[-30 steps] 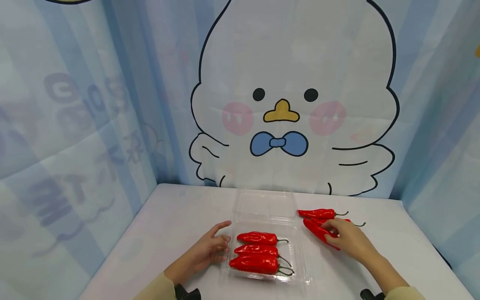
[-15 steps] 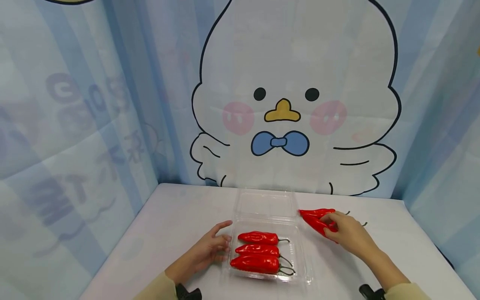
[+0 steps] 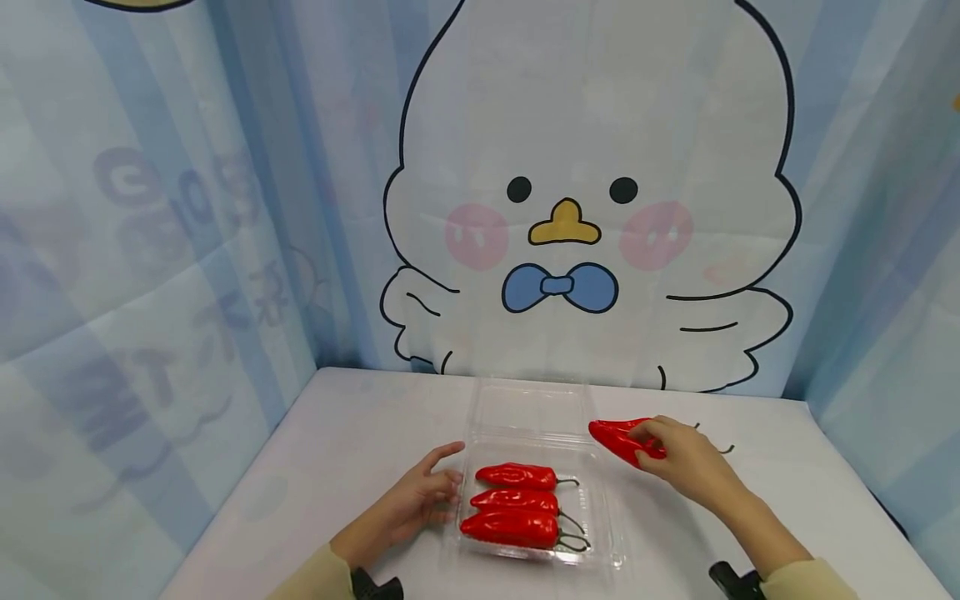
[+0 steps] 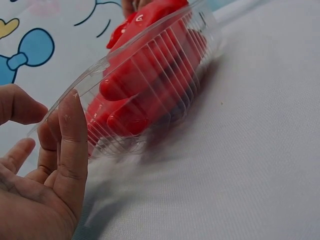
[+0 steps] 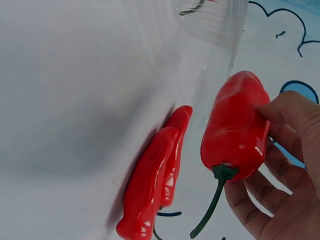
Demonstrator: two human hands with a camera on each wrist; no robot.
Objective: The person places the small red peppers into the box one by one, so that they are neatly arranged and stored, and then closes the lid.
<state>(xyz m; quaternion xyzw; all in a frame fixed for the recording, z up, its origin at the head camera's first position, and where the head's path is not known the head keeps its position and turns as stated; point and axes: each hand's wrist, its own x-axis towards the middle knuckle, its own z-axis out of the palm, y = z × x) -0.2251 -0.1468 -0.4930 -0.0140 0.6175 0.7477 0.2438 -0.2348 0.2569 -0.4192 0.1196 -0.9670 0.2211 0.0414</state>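
My right hand (image 3: 686,462) pinches a red chili pepper (image 5: 237,125) between thumb and fingers; it is raised off the table, its green stem hanging free. Below it lie two more red peppers (image 5: 150,182), mostly hidden in the head view except for their stems. To the left stands a clear plastic clamshell box (image 3: 600,500) with its lid laid back, holding three red peppers (image 3: 510,529) side by side. My left hand (image 3: 412,504) is at the box's left edge, fingers loosely bent, index finger stretched out. In the left wrist view its fingertips (image 4: 70,107) touch the rim.
The box's clear lid (image 3: 528,408) lies flat toward the back of the white table (image 3: 360,433). Behind and at both sides hang blue and white curtains (image 3: 585,108) with a printed cartoon bird.
My right hand has lifted the pepper from the table and moved it back and slightly left, toward the box. My left hand and the three boxed peppers have stayed put.
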